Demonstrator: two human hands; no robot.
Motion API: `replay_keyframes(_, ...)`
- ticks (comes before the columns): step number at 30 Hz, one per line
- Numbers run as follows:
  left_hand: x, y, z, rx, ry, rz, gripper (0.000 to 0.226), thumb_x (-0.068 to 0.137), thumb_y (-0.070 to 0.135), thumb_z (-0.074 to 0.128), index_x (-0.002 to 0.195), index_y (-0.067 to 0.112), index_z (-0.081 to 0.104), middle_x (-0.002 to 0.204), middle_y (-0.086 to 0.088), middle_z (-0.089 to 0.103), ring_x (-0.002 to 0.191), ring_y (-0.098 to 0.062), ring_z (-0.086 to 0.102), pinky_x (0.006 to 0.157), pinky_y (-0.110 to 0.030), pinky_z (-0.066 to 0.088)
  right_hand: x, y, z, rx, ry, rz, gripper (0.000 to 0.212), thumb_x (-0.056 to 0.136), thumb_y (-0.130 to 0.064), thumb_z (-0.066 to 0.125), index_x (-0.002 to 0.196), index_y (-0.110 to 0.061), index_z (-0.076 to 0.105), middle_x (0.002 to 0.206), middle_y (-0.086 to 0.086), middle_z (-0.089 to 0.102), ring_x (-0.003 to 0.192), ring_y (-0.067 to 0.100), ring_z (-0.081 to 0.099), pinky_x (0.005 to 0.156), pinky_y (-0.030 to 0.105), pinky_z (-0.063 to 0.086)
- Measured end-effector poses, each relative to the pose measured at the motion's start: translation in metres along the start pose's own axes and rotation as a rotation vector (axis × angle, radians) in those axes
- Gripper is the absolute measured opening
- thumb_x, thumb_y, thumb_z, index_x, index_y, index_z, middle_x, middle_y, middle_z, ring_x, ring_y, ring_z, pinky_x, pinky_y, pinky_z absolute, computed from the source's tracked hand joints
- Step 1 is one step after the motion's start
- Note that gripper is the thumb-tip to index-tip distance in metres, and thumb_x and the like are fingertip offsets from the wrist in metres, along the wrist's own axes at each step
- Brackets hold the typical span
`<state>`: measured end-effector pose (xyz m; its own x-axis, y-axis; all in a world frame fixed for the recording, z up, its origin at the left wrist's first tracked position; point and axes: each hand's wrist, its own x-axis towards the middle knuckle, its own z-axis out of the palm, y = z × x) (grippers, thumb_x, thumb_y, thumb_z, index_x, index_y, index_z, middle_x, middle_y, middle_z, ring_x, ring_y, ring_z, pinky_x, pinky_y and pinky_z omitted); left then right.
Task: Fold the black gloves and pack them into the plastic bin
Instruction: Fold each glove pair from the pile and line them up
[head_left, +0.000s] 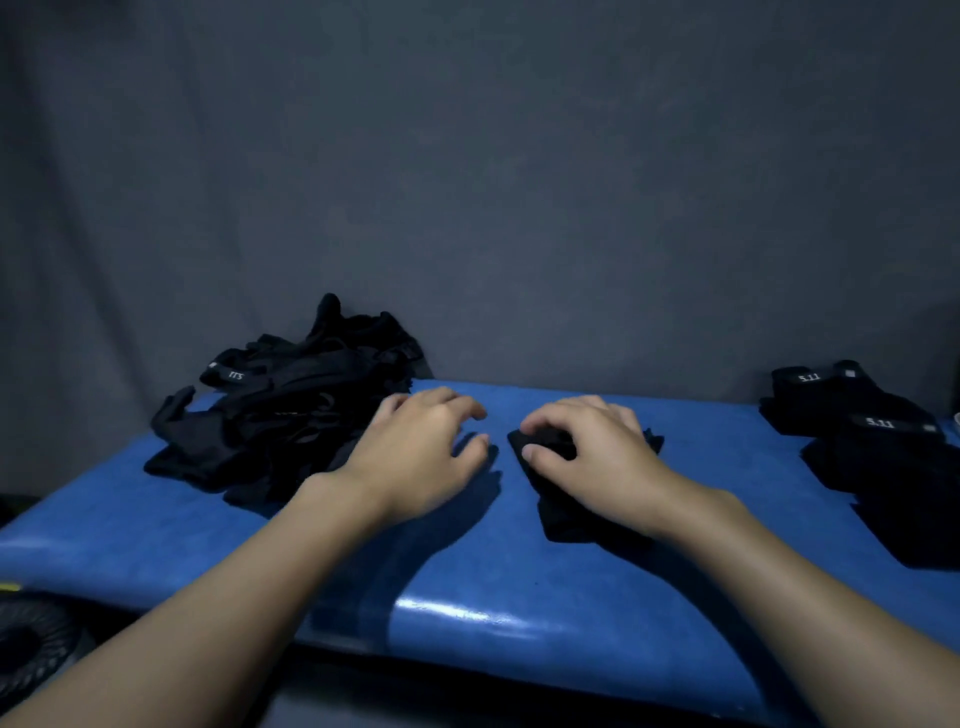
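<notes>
While the right hand (592, 452) lies on top of it, the glove (563, 519) being worked sits near the middle of the blue padded bench (519, 597), somewhat nearer the far edge than the near one. Its long axis seems to run from the far edge back towards the person, so most of it is hidden under the palm and wrist; dark cloth shows at the fingertips, beside the knuckles and below the heel of the hand. The right hand's fingers are curled down over the bunched far end with the thumb tucked against its left side, so it appears to grip the cloth rather than merely rest on it. The left hand (421, 457) hovers just beside the glove on its left, apart from it, fingers loosely bent and holding nothing; it is the freer hand to take the near end for a fold, judging by the gap. A loose pile of gloves (291, 405) lies at the bench's far left corner; a neater stack of folded gloves (883, 457) sits by the right edge. No plastic bin can be made out, so packing looks some way off. The bench top is glossy; a grey cloth backdrop (519, 182) hangs behind it; the room is dim.
</notes>
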<state>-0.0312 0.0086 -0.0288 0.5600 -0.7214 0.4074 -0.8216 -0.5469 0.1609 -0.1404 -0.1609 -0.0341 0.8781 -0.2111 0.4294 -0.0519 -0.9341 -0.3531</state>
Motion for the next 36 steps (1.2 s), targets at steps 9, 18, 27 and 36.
replay_keyframes(9, -0.039, -0.072, -0.033, 0.342, -0.03, -0.025, 0.036, 0.091, 0.051, 0.055, 0.123, 0.036, 0.065, 0.129, 0.014, 0.062, 0.147, -0.018, 0.031, 0.116, -0.066, -0.008, 0.015, -0.064, 0.05, 0.128, -0.156, -0.137, 0.039, 0.084, -0.05, 0.066, 0.119, -0.033, 0.06, 0.122, -0.017, 0.059, 0.122, 0.005, 0.045, 0.106, 0.034, 0.026)
replay_keyframes(18, -0.046, -0.084, -0.036, 0.32, -0.14, -0.096, 0.045, 0.094, 0.059, 0.045, 0.137, 0.046, 0.049, 0.154, 0.019, 0.034, 0.153, -0.01, 0.001, 0.113, -0.068, -0.008, 0.026, -0.081, 0.078, 0.032, -0.097, -0.185, 0.015, 0.091, -0.039, 0.059, 0.102, -0.032, 0.068, 0.112, -0.017, 0.059, 0.109, 0.008, 0.045, 0.1, 0.035, 0.026)
replay_keyframes(27, -0.042, -0.09, -0.036, 0.327, -0.173, -0.13, 0.041, 0.096, 0.061, 0.036, 0.132, 0.049, 0.053, 0.159, 0.016, 0.026, 0.153, -0.013, -0.002, 0.112, -0.072, -0.007, 0.03, -0.066, 0.054, -0.115, 0.0, -0.129, 0.011, 0.081, -0.024, 0.055, 0.072, -0.02, 0.05, 0.076, -0.008, 0.055, 0.087, 0.012, 0.046, 0.095, 0.033, 0.03)
replay_keyframes(36, -0.044, -0.082, -0.038, 0.227, -0.151, -0.144, 0.034, 0.099, 0.052, 0.041, 0.132, 0.053, 0.051, 0.156, 0.013, 0.032, 0.153, -0.013, 0.004, 0.113, -0.07, -0.007, 0.018, -0.054, 0.046, -0.088, -0.16, -0.203, 0.029, 0.087, -0.037, 0.06, 0.116, -0.038, 0.059, 0.115, -0.022, 0.049, 0.116, 0.003, 0.034, 0.105, 0.034, 0.015)
